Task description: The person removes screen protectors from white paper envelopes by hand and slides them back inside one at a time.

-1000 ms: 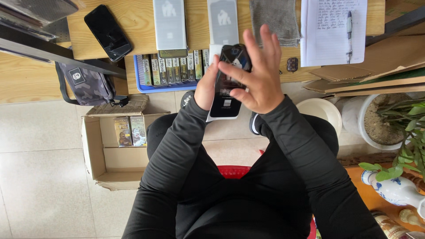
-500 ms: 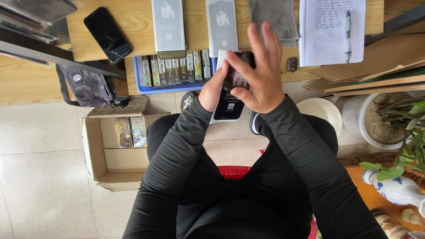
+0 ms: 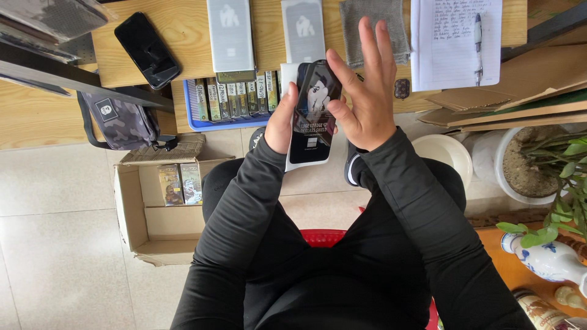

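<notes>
My left hand [image 3: 280, 122] holds a flat white package with a dark printed front [image 3: 309, 137] upright over my lap. My right hand [image 3: 367, 91] is at the package's upper right, thumb and a finger on a dark glossy sheet [image 3: 315, 91] at its top while the other fingers spread upward. Both arms are in black sleeves. On the wooden table edge beyond lie two grey flat packets [image 3: 230, 33] [image 3: 304, 27], a black phone [image 3: 147, 50] and a grey cloth [image 3: 374, 24].
A blue tray [image 3: 229, 101] of small boxes sits under the table edge. An open cardboard box [image 3: 162, 205] stands on the tiled floor at left, a camouflage bag [image 3: 122, 122] above it. A notepad with pen [image 3: 455, 40], cardboard sheets, a potted plant [image 3: 544, 162] and a white bowl [image 3: 446, 156] are at right.
Both hands and the package shifted slightly right and toward the table. My right hand moved up along the package, its fingers now raised higher over the top.
</notes>
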